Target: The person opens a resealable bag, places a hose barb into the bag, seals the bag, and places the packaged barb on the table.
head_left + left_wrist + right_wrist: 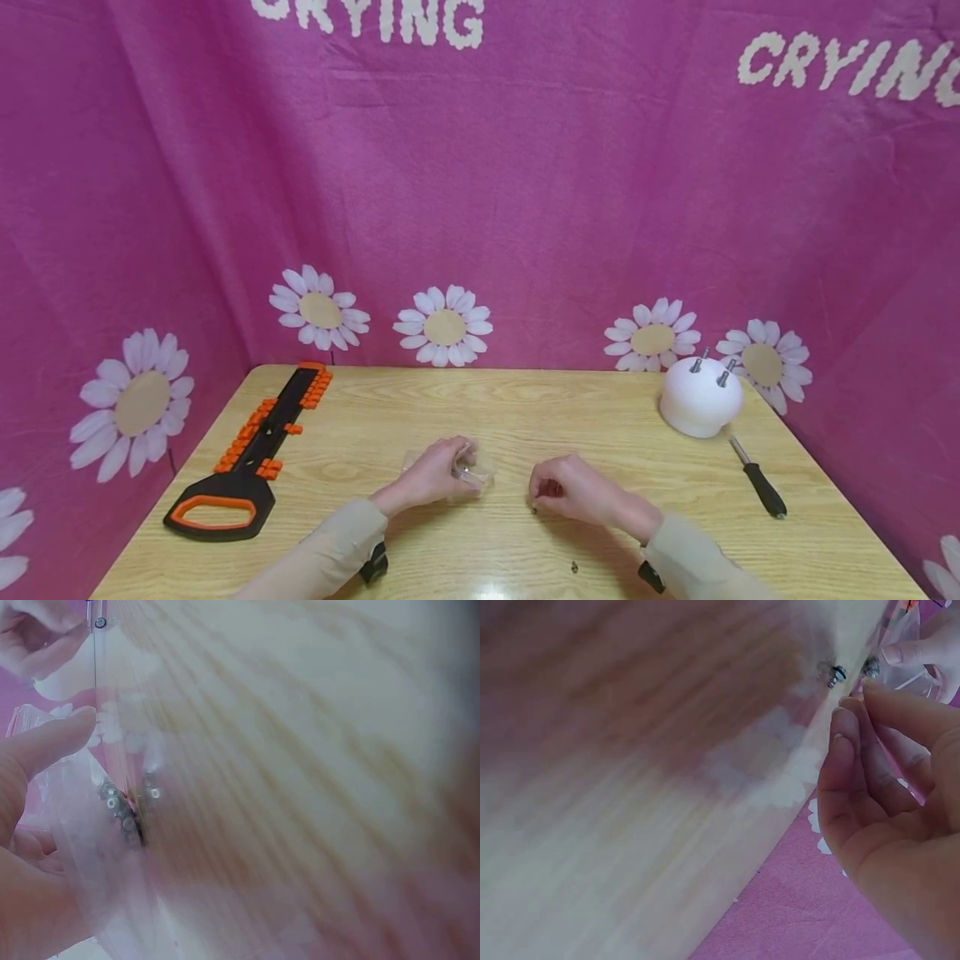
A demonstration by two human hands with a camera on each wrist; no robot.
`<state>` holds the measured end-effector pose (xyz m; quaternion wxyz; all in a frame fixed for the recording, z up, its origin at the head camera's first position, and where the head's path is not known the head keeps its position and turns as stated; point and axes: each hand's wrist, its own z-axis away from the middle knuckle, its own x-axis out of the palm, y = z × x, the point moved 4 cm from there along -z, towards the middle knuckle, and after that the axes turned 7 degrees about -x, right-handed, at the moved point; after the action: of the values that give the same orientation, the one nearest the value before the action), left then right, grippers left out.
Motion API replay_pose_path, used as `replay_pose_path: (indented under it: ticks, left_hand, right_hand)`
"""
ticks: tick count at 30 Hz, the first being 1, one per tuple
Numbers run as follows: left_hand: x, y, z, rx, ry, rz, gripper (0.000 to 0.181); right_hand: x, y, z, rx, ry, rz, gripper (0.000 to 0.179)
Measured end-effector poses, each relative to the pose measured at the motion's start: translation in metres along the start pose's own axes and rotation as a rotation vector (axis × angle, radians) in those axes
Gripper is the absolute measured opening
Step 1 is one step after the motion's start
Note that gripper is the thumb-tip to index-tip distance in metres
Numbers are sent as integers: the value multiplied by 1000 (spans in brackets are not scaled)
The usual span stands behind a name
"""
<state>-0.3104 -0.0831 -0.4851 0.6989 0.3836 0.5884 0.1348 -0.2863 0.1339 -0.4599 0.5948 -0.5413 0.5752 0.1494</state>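
Note:
My left hand (442, 473) grips a clear plastic bag (64, 776) low over the wooden table, a little left of centre. Small silvery metal pieces, like nuts or screws (124, 814), lie bunched inside the bag. To the right, my right hand (573, 490) has thumb and fingers drawn together, pinching at a small metal piece (837, 676) close to the tabletop. In the left wrist view this piece shows a round end with a dark centre. Another tiny metal piece (574, 567) lies on the table nearer to me, below the right hand.
A black-and-orange slotted rack with a handle (258, 450) lies along the table's left side. At the back right stands a white rounded object (699, 402) with metal bits sticking up from it. A black-handled screwdriver (765, 490) lies in front. Purple flowered cloth (525, 208) surrounds the table.

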Motion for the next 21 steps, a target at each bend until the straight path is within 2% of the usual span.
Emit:
replay_pose_path:
  ticks: [4, 9, 21]
  left_hand:
    - [0, 0, 0, -1, -2, -1, 54]
    - [0, -1, 0, 11, 4, 3, 53]
    - [0, 1, 0, 21, 11, 0, 54]
  right_hand:
    - [4, 0, 7, -20, -14, -20, 8]
    - [6, 2, 10, -6, -13, -19, 8]
    - [10, 2, 6, 41, -14, 6, 6]
